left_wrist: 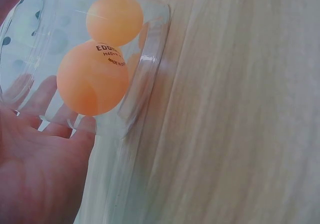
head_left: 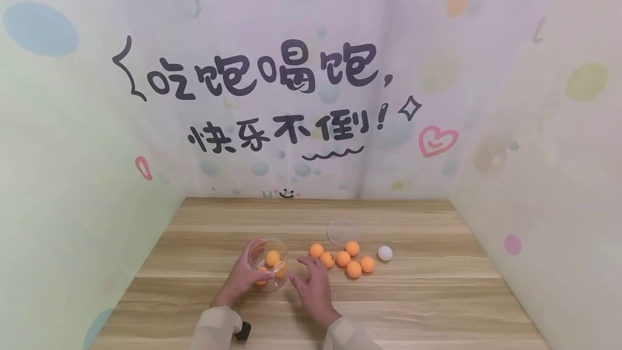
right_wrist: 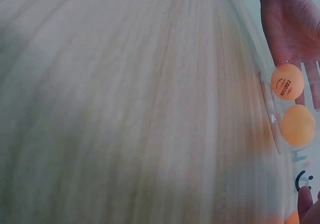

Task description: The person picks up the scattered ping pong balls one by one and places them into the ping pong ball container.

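Note:
My left hand (head_left: pixel 244 277) grips a clear plastic jar (head_left: pixel 278 242) from its left side, thumb across the front and fingers behind. Three orange ping-pong balls (head_left: pixel 272 258) lie inside the jar; in the left wrist view, printed lettering shows on one ball (left_wrist: pixel 92 79). The jar's base is down by the wooden tabletop. Just right of the jar is my right hand (head_left: pixel 315 289), its thumb and fingers spread apart with nothing between them. Its fingertips are close to the loose orange ping-pong balls (head_left: pixel 328 260). Only a little of the right hand (right_wrist: pixel 305 204) shows in the right wrist view.
Several orange balls (head_left: pixel 353 269) lie in a loose group right of the hands. A white ball (head_left: pixel 385 253) sits at their right. Behind them is a clear round lid (head_left: pixel 343 233). Printed walls (head_left: pixel 291 177) enclose the wooden table (head_left: pixel 427 307) at the back and sides.

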Action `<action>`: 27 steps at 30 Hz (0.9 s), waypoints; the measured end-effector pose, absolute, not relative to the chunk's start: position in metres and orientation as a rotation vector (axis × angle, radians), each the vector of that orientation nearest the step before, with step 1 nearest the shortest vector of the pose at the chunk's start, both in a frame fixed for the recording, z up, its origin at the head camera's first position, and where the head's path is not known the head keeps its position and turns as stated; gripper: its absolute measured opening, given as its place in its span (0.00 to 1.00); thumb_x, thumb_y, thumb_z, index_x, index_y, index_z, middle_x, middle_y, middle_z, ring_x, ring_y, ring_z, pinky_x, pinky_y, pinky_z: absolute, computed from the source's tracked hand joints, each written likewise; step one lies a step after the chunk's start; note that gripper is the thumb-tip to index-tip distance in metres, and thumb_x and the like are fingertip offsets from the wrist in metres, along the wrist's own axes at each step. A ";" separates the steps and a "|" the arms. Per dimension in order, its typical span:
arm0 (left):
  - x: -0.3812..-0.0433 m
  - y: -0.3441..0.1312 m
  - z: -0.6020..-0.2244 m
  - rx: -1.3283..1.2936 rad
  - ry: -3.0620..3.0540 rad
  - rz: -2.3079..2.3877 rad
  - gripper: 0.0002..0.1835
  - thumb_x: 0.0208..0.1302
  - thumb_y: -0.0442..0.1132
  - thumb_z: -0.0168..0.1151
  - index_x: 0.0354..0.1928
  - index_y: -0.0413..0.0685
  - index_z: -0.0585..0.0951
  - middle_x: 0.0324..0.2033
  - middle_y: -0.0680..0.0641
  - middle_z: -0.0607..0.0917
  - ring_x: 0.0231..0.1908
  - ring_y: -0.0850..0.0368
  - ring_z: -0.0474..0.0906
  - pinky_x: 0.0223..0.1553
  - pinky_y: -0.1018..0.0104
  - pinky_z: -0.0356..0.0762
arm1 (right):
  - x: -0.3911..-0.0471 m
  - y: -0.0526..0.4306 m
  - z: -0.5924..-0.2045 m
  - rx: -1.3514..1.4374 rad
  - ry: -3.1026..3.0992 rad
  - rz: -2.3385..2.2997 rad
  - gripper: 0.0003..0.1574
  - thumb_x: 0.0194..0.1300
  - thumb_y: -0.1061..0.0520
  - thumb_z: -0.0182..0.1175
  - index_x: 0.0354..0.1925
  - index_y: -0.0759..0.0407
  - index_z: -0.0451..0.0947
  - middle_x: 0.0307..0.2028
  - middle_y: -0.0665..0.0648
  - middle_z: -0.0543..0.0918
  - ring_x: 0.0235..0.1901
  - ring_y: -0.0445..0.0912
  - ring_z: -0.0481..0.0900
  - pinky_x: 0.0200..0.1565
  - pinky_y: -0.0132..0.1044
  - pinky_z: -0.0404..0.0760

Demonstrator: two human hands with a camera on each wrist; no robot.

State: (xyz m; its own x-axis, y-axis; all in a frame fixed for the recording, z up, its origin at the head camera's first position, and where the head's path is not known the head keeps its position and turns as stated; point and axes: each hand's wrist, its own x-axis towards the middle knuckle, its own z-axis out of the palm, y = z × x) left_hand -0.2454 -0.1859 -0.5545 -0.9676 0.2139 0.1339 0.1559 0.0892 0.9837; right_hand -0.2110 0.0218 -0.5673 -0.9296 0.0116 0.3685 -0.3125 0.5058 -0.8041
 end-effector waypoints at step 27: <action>-0.248 -0.185 -0.557 0.346 2.329 2.029 0.53 0.46 0.29 0.77 0.72 0.42 0.55 0.70 0.38 0.61 0.70 0.38 0.52 0.69 0.43 0.47 | -0.212 0.033 -0.574 0.319 -2.413 1.095 0.28 0.55 0.53 0.73 0.52 0.59 0.78 0.56 0.61 0.74 0.58 0.54 0.68 0.57 0.51 0.73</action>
State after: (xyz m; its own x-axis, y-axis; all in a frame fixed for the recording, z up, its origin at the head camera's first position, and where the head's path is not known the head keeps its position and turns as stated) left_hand -0.2483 -0.1848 -0.5574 -0.9747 0.1885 0.1200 0.1447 0.1229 0.9818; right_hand -0.2118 0.0332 -0.5735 -0.8634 -0.0177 0.5042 -0.3911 0.6549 -0.6467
